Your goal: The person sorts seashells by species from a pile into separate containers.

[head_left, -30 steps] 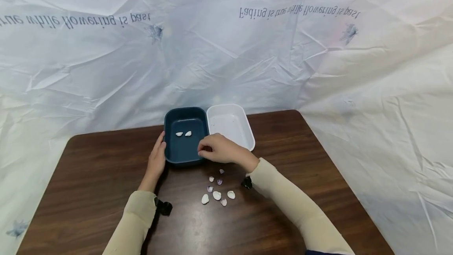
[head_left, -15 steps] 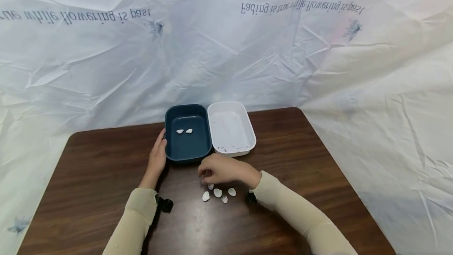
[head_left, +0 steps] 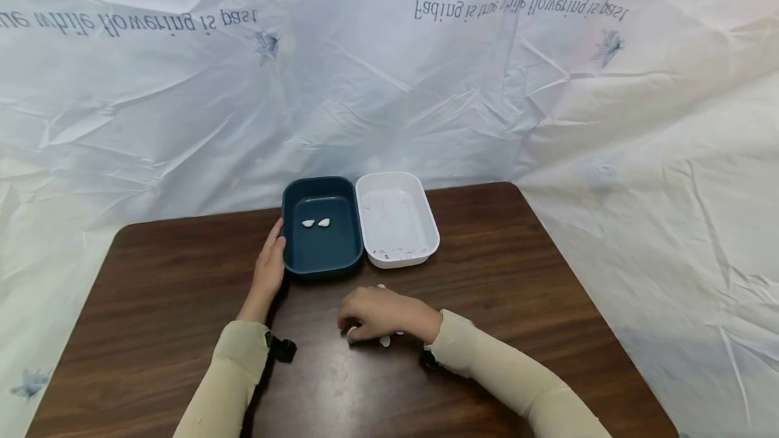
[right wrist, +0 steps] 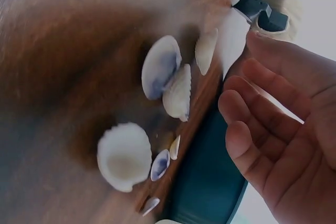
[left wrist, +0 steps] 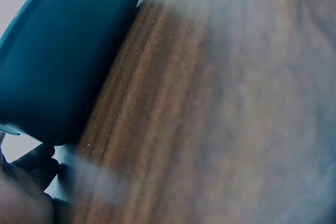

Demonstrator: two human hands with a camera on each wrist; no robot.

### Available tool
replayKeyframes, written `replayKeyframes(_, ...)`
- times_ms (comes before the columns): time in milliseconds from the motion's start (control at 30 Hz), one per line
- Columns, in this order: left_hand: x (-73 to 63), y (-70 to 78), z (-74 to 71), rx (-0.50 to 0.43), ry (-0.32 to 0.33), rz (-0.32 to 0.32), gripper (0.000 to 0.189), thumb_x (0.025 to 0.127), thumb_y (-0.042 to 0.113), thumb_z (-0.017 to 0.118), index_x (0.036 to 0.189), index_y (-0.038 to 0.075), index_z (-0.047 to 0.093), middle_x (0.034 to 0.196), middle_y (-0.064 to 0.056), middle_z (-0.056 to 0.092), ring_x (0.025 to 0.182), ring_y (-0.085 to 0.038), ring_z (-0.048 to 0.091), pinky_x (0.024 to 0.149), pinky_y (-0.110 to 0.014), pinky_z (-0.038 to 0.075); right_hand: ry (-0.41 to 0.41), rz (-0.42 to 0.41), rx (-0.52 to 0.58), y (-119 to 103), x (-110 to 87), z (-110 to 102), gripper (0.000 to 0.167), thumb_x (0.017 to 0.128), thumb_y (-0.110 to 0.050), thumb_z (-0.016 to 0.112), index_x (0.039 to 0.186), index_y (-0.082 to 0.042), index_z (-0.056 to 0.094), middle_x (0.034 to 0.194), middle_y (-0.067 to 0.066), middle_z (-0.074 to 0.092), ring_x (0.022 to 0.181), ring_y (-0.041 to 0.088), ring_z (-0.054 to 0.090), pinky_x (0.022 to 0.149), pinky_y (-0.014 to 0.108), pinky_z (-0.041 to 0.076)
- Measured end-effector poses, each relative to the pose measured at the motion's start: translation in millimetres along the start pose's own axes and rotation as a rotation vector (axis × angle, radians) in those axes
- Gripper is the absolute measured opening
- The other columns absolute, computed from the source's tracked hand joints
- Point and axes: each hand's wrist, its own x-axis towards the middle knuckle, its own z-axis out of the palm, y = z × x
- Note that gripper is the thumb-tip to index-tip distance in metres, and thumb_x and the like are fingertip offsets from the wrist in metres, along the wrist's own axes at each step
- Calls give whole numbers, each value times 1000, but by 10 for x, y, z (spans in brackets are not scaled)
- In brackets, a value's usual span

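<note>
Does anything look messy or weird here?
Maybe the white tray: small dark specks lie scattered at its near end and stand out against the white. They're too small to identify. The dark blue tray beside it looks fine.

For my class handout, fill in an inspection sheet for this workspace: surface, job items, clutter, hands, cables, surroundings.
Surface: dark wood-grain table, glossy.
Job items: two white shells in the blue tray; white tray beside it; loose shells on the table.
Clutter: nothing seen.
Hands: left hand touches the blue tray's side; right hand over loose shells, none visibly held.
Cables: nothing seen.
Surroundings: pale sheet with printed lettering.
</note>
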Motion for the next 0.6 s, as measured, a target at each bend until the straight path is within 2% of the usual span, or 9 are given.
replayKeyframes(233,2,5,-7,11,3,-3,60,115,49,26,171,29,18,176,0,14,161,-31,13,127,-59,15,-45,19,-22,-69,29,51,13,92,-17,82,105,-16,82,99,-9,75,87,-2,63,75,12,47)
replayKeyframes(600,-1,7,15,10,8,7,59,116,49,26,171,30,18,176,1,14,161,-30,13,127,-58,14,-67,67,-24,-77,32,144,16,92,-11,82,106,-18,81,103,-11,74,94,1,65,79,15,50)
